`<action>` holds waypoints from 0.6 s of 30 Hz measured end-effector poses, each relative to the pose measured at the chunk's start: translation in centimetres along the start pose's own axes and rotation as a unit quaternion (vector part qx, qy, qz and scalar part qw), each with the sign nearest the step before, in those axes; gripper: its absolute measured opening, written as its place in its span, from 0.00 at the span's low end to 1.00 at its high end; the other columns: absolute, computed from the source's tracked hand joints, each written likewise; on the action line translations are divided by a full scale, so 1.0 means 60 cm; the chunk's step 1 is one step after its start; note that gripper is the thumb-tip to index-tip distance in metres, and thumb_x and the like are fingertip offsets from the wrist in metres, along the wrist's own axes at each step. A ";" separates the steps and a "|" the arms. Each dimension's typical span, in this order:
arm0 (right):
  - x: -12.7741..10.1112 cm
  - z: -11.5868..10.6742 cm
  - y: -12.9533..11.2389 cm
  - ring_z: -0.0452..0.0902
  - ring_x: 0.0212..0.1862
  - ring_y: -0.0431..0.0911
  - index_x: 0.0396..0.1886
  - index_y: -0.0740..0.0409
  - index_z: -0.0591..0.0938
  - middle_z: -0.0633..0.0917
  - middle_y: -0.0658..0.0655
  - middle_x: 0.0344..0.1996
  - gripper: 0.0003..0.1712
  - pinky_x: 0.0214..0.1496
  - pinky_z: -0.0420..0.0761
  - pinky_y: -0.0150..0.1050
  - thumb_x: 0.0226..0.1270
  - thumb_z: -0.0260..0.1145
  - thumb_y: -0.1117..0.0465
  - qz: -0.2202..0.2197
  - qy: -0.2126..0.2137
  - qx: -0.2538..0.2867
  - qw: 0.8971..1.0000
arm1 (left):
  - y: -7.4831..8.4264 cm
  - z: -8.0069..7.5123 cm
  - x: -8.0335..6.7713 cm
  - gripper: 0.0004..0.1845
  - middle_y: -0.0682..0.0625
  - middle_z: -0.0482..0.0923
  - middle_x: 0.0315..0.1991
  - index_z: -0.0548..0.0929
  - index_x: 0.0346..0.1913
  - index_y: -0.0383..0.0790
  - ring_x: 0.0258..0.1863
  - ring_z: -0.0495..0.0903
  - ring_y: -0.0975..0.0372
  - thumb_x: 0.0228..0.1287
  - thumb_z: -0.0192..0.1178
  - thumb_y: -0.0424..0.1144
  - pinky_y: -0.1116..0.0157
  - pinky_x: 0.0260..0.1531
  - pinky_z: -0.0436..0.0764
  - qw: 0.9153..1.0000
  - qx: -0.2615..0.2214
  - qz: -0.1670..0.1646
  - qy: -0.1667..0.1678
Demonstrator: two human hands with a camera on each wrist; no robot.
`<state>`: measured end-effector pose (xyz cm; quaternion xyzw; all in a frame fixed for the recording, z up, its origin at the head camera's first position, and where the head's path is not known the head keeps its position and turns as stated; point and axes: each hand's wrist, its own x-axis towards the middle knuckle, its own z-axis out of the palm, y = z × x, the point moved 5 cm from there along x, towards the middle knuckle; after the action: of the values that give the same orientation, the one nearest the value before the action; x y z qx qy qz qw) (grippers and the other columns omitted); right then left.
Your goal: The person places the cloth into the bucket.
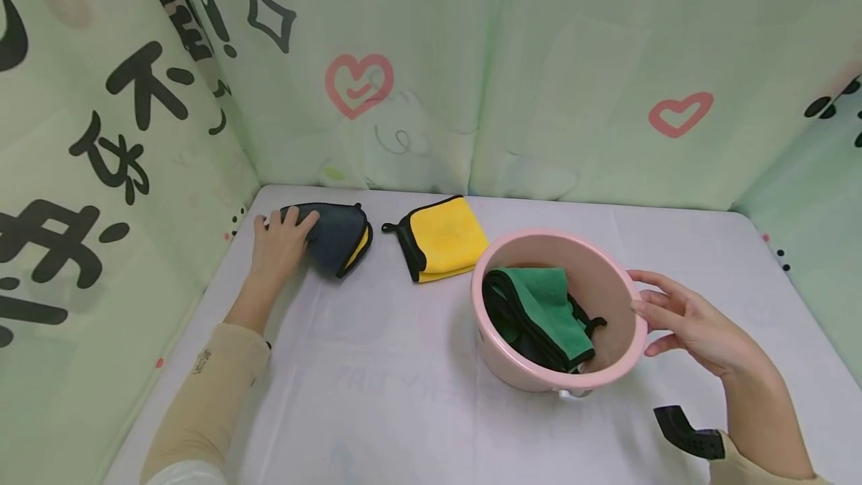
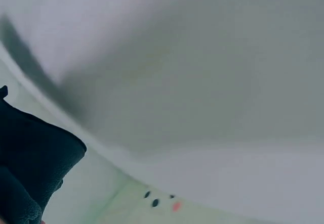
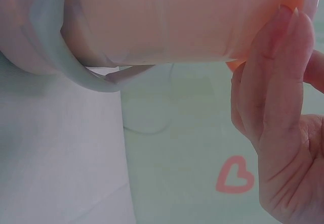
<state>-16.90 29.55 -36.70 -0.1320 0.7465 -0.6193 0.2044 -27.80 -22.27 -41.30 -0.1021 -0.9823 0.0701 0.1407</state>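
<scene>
Reaching out toward the far left corner, the left hand [image 1: 279,242] lies on the dark grey cloth [image 1: 334,236], its fingers laid over the cloth's near edge; whether they already pinch it the head view does not settle, and the left wrist view shows only a corner of the dark fabric [image 2: 30,168]. The right hand [image 1: 687,319] steadies the pink basin [image 1: 622,287], fingers fairly straight against the outer wall and rim on its own side, which the right wrist view confirms with fingertips [image 3: 283,42] pressed to the pink wall. A green cloth [image 1: 548,309] already lies folded inside the basin. A yellow cloth [image 1: 444,238] sits between the two hands, closer to the basin.

To do this step well, the left hand probably needs to gather the whole folded bundle, not only its top layer, so it lifts as one piece. The right hand should likely keep the basin tilted toward the left hand and from sliding on the white sheet [image 1: 377,365].
</scene>
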 end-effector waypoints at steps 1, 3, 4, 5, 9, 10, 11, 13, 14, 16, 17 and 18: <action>0.000 0.000 0.000 0.80 0.33 0.44 0.59 0.38 0.65 0.82 0.46 0.42 0.26 0.25 0.81 0.40 0.70 0.46 0.71 0.000 0.000 0.000 1.000 | 0.003 -0.008 0.003 0.24 0.39 0.66 0.51 0.67 0.60 0.49 0.48 0.67 0.41 0.62 0.58 0.38 0.43 0.50 0.62 1.000 0.000 0.001 0.005; 0.000 -0.001 0.000 0.80 0.33 0.44 0.59 0.38 0.65 0.82 0.46 0.41 0.26 0.25 0.81 0.40 0.70 0.47 0.71 0.002 0.003 -0.004 1.000 | 0.010 -0.025 0.009 0.24 0.39 0.66 0.50 0.67 0.60 0.49 0.47 0.67 0.41 0.61 0.58 0.39 0.43 0.49 0.63 1.000 0.003 0.006 0.023; 0.000 -0.001 0.000 0.80 0.33 0.44 0.58 0.38 0.65 0.82 0.46 0.41 0.26 0.25 0.81 0.40 0.70 0.47 0.71 0.003 0.004 -0.005 1.000 | 0.013 -0.034 0.012 0.23 0.39 0.67 0.50 0.67 0.59 0.49 0.47 0.68 0.41 0.61 0.59 0.39 0.43 0.48 0.64 0.999 0.007 0.011 0.040; 0.000 -0.001 0.000 0.80 0.33 0.44 0.59 0.38 0.65 0.82 0.45 0.42 0.26 0.25 0.81 0.40 0.70 0.47 0.71 0.004 0.005 -0.008 1.000 | 0.017 -0.043 0.015 0.23 0.39 0.67 0.49 0.68 0.59 0.49 0.45 0.68 0.41 0.61 0.59 0.39 0.43 0.47 0.65 0.998 0.012 0.018 0.059; 0.001 -0.001 0.001 0.80 0.34 0.43 0.58 0.37 0.64 0.81 0.44 0.43 0.25 0.25 0.81 0.40 0.70 0.47 0.70 0.007 0.008 -0.016 1.000 | 0.034 -0.079 0.025 0.21 0.38 0.69 0.46 0.71 0.56 0.49 0.42 0.70 0.42 0.60 0.60 0.39 0.45 0.44 0.67 0.990 0.022 0.045 0.133; 0.001 -0.001 0.001 0.80 0.34 0.43 0.58 0.37 0.64 0.81 0.44 0.43 0.25 0.25 0.81 0.40 0.70 0.47 0.70 0.007 0.008 -0.016 1.000 | 0.040 -0.088 0.027 0.21 0.38 0.69 0.45 0.71 0.56 0.49 0.41 0.70 0.42 0.60 0.60 0.39 0.45 0.44 0.67 0.988 0.019 0.051 0.145; 0.001 -0.001 0.001 0.80 0.34 0.43 0.59 0.38 0.64 0.81 0.44 0.43 0.25 0.25 0.81 0.40 0.70 0.47 0.70 0.007 0.008 -0.016 1.000 | 0.046 -0.098 0.030 0.20 0.38 0.69 0.45 0.71 0.55 0.49 0.41 0.70 0.42 0.60 0.60 0.38 0.45 0.44 0.67 0.987 0.015 0.054 0.153; 0.001 -0.002 0.001 0.80 0.34 0.43 0.59 0.38 0.64 0.81 0.45 0.43 0.25 0.26 0.81 0.40 0.70 0.47 0.71 0.008 0.007 -0.014 1.000 | 0.060 -0.117 0.036 0.20 0.38 0.69 0.45 0.71 0.55 0.48 0.42 0.70 0.42 0.60 0.59 0.38 0.45 0.44 0.67 0.985 0.006 0.062 0.161; 0.001 -0.002 0.001 0.80 0.34 0.43 0.59 0.38 0.64 0.81 0.45 0.43 0.25 0.26 0.81 0.40 0.70 0.47 0.71 0.008 0.007 -0.012 1.000 | 0.068 -0.127 0.038 0.19 0.38 0.69 0.45 0.71 0.55 0.48 0.41 0.70 0.42 0.61 0.59 0.38 0.45 0.44 0.67 0.984 0.000 0.065 0.163; 0.000 -0.002 0.002 0.80 0.34 0.44 0.59 0.39 0.65 0.81 0.45 0.43 0.25 0.25 0.81 0.40 0.70 0.47 0.71 0.007 0.006 -0.009 1.000 | 0.084 -0.145 0.043 0.19 0.38 0.69 0.45 0.72 0.55 0.48 0.41 0.70 0.42 0.61 0.58 0.38 0.45 0.45 0.67 0.983 -0.009 0.070 0.167; 0.000 -0.002 0.002 0.80 0.34 0.44 0.59 0.39 0.65 0.81 0.45 0.43 0.26 0.25 0.81 0.40 0.70 0.47 0.71 0.007 0.006 -0.007 1.000 | 0.092 -0.154 0.045 0.18 0.39 0.69 0.45 0.72 0.55 0.48 0.40 0.70 0.43 0.62 0.58 0.38 0.46 0.45 0.67 0.982 -0.012 0.073 0.171; -0.001 -0.002 0.002 0.80 0.34 0.44 0.59 0.39 0.65 0.81 0.45 0.43 0.26 0.25 0.81 0.40 0.70 0.47 0.71 0.007 0.006 -0.006 1.000 | 0.100 -0.161 0.047 0.18 0.39 0.70 0.44 0.72 0.55 0.48 0.40 0.70 0.43 0.62 0.57 0.38 0.47 0.45 0.67 0.982 -0.016 0.075 0.174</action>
<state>-16.92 29.70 -36.79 -0.1242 0.7526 -0.6138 0.2035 -26.55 -14.75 -32.37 -0.1889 -0.9333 0.0456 0.3019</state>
